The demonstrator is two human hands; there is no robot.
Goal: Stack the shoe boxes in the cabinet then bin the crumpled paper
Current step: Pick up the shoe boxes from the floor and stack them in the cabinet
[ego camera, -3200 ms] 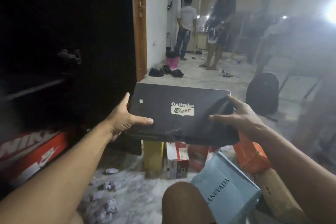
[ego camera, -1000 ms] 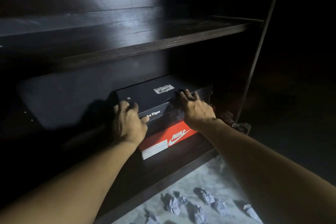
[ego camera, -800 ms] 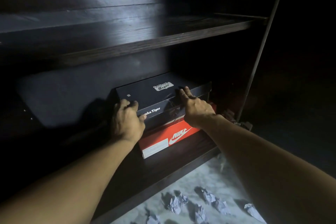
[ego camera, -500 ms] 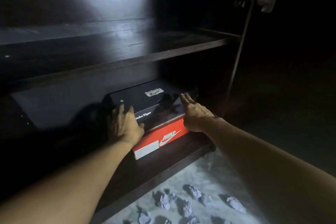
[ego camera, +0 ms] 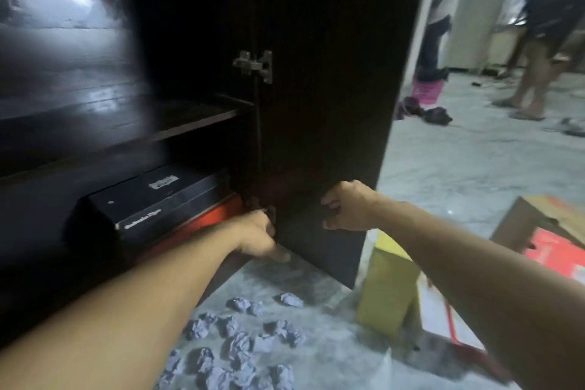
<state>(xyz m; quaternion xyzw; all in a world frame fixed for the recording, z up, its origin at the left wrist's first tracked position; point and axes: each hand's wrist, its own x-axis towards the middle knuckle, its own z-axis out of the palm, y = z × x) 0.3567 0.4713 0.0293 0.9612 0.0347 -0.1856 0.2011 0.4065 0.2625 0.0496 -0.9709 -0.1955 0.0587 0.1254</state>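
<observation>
Black box (ego camera: pixel 158 199) atop red box (ego camera: pixel 218 215)

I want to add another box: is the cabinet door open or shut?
Open. The cabinet door stands swung outward, and the black shoe box inside shows.

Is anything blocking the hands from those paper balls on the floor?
Nothing visible. The crumpled paper lies on open floor below both the left hand and the right hand; the yellow box stands off to its right.

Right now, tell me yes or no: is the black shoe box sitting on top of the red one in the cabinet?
Yes, the black shoe box lies directly on the red shoe box on the cabinet's bottom shelf.
</observation>
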